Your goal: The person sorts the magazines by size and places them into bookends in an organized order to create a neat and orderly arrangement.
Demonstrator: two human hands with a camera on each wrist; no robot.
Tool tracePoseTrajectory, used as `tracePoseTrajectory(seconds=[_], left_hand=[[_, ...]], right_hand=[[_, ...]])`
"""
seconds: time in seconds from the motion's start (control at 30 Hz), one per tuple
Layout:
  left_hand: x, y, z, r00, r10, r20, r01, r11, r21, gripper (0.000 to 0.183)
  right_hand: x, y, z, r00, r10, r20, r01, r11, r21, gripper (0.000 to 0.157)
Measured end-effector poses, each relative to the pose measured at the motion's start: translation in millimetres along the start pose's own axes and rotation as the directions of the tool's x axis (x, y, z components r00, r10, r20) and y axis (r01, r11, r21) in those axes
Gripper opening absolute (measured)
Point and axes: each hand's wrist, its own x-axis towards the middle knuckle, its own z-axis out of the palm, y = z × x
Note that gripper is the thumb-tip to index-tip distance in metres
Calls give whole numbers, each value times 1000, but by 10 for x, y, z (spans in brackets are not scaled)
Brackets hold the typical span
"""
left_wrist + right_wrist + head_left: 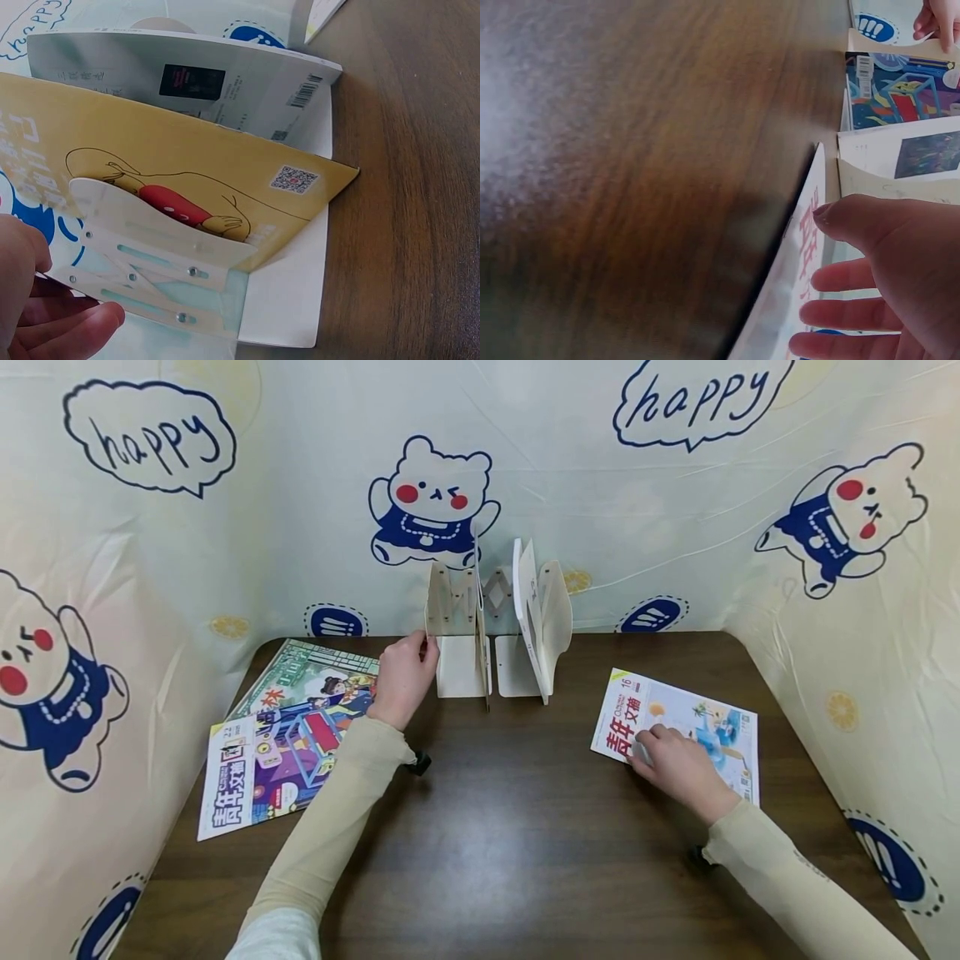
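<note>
A white expandable bookend with a crisscross lattice stands at the back middle of the table. My left hand pinches the edge of its left side panel between the fingers. In the left wrist view, a yellow magazine leans upright inside the bookend, and a pale magazine stands beyond it. At the right, a white magazine with red lettering lies on the table. Over its left, lower part is my right hand, the thumb at the magazine's edge and the other fingers loosely extended.
Two overlapping magazines lie at the left: a purple one on top of a green one. The left forearm reaches across in front of them. A printed curtain surrounds the brown table at the back and sides.
</note>
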Motion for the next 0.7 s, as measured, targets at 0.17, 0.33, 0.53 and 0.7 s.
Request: tracePoseTrajectory(seconds=[0.17,0.33,0.53,0.7], left_hand=[[4,12,-13,1000,-2,1,2,1000,-1,30],[5,13,-12,1000,-9,18,10,1000,-10,32],[6,10,-11,1000,-15,23,15,1000,-12,33],[2,15,-14,1000,-18,23,18,1000,-8,33]], right_hand=[[-16,-8,43,1000,-25,-11,25,999,-31,41],[-20,-20,77,998,-46,-30,44,996,-72,38],[-11,-62,70,996,-78,-33,74,991,-113,29],[-6,-106,75,994,-110,-27,106,984,-141,22]])
